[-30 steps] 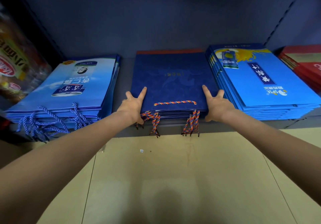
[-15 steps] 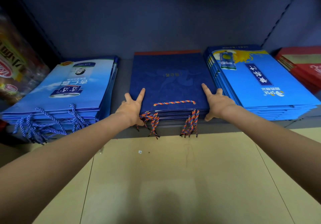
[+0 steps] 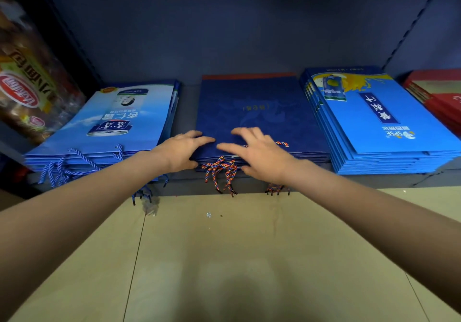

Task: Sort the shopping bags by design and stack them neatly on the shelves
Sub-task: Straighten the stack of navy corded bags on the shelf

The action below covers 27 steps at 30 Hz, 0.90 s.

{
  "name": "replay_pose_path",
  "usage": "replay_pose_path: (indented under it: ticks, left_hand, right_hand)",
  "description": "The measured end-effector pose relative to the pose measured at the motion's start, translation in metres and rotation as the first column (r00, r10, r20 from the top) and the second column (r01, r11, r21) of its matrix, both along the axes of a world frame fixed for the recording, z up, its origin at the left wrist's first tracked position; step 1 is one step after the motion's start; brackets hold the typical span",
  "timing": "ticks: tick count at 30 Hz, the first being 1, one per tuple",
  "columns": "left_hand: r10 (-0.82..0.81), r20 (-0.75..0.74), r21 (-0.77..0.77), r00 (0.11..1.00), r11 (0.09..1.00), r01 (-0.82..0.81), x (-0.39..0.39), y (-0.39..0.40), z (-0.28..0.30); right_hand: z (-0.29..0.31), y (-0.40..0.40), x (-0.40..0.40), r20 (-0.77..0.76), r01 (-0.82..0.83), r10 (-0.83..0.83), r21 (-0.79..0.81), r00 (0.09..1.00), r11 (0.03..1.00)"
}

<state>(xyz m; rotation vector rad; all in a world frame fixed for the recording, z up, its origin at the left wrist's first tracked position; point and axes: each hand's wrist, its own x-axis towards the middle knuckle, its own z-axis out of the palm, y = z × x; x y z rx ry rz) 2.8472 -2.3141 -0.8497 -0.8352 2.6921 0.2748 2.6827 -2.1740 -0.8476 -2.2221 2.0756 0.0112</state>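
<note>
While my left hand (image 3: 182, 150) and right hand (image 3: 259, 153) rest flat, fingers spread, gripping nothing, the navy bag stack (image 3: 257, 112) lies beneath them, between two lighter blue stacks.

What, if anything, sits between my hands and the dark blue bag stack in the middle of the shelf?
Nothing visible. The left hand and right hand already rest on the front of the dark blue bag stack.

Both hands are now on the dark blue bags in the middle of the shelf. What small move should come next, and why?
Probably press down and smooth the dark blue stack flat. The left hand and right hand lie on its front edge, it already sits apart from both neighbouring stacks, and its cords hang loose over the shelf edge.
</note>
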Motion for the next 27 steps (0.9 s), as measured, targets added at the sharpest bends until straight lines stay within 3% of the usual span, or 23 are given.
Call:
replay_pose_path:
  ticks: [4,7,10,16,21,24,27]
  left_hand:
    - [-0.055,0.076,-0.068,0.996,0.996,0.06,-0.003,0.002,0.001]
    - [-0.07,0.108,-0.103,0.992,0.991,0.082,-0.005,0.003,0.002]
    - [-0.065,0.103,-0.102,0.993,0.992,0.075,-0.004,0.004,0.003]
    - [-0.056,0.142,-0.151,0.988,0.986,0.078,-0.005,0.008,0.006]
    - [-0.063,0.093,-0.194,0.994,0.978,0.08,-0.003,0.012,-0.001]
    - [-0.067,0.045,-0.229,0.997,0.97,0.076,-0.007,0.014,-0.006]
    - [-0.145,0.081,-0.366,0.986,0.916,0.164,-0.007,0.012,-0.006]
  right_hand:
    - [-0.021,-0.007,0.019,-0.22,-0.043,0.036,-0.027,0.975,0.999]
    - [-0.027,-0.007,0.019,-0.225,-0.138,0.098,-0.171,0.969,0.975]
    - [-0.037,-0.001,0.01,-0.285,-0.17,0.126,-0.134,0.95,0.976]
    - [-0.043,0.014,-0.009,-0.264,-0.258,0.205,-0.184,0.942,0.948]
    - [-0.035,0.024,-0.021,-0.057,-0.215,0.208,-0.314,0.976,0.925]
    - [-0.043,0.018,-0.008,-0.15,-0.202,0.16,-0.331,0.976,0.922]
    - [-0.051,0.011,0.006,-0.271,-0.227,0.148,-0.291,0.951,0.929]
